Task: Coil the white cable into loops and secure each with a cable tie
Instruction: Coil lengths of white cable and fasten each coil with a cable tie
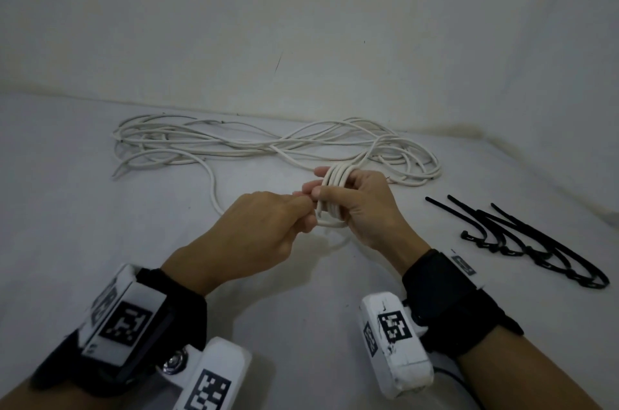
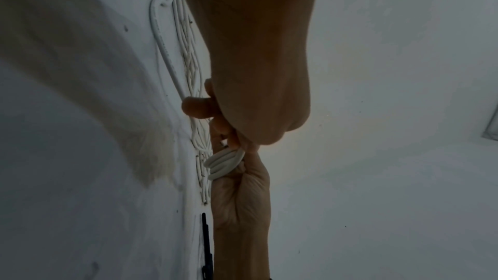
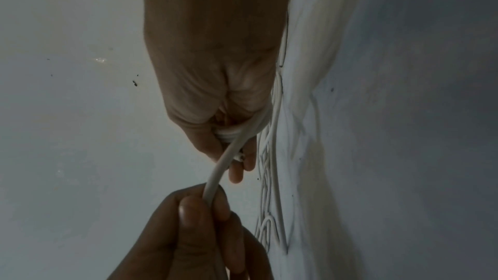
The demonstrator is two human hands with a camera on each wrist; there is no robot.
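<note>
gripping cable loops (image 1: pixel 331 196) w/ right hand (image 1: pixel 368 208); left hand (image 1: pixel 258 235) pinching strand.

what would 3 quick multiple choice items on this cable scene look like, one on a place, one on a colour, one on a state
1. Where do the cable ties lie?
A. To the right of the hands
B. Between the hands
C. On top of the loose cable

2. What colour are the cable ties?
A. White
B. Black
C. Red

3. What is wound round the right hand?
A. Nothing
B. A cable tie
C. Several turns of white cable

Answers:
1. A, they rest on the white surface right of the right hand.
2. B, they look dark against the surface.
3. C, turns wrap its fingers while the left hand pinches the strand; the rest lies loose behind.
</note>
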